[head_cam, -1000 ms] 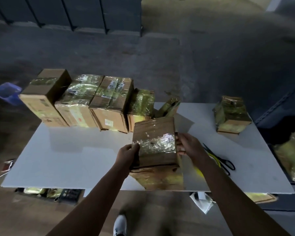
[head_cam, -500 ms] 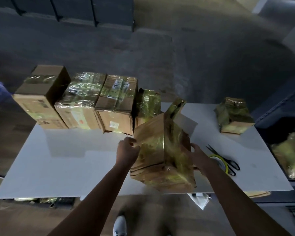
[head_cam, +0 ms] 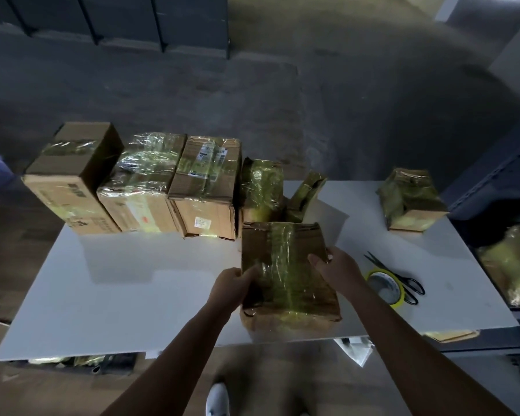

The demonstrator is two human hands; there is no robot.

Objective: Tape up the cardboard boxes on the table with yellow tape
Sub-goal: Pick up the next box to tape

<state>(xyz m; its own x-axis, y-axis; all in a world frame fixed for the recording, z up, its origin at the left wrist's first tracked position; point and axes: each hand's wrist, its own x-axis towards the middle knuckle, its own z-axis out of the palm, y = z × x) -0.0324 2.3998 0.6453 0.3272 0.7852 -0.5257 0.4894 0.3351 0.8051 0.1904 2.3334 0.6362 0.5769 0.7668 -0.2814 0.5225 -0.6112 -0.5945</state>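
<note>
A cardboard box [head_cam: 288, 274], banded lengthwise with glossy yellow tape, is gripped from both sides near the front edge of the white bench [head_cam: 126, 295]. The left hand [head_cam: 230, 288] is curled round the box's left edge, its fingers on the top face. The right hand [head_cam: 339, 267] is clamped on the right edge, thumb laid over the top. Whether the box rests on the bench or is lifted cannot be told. To the right of the right hand a roll of yellow tape [head_cam: 385, 288] lies flat, with black scissors [head_cam: 409, 285] just beside it on its right. A row of taped boxes [head_cam: 150, 187] is lined up along the far left of the bench, and a smaller wrapped box [head_cam: 409, 199] sits well apart at the far right corner
</note>
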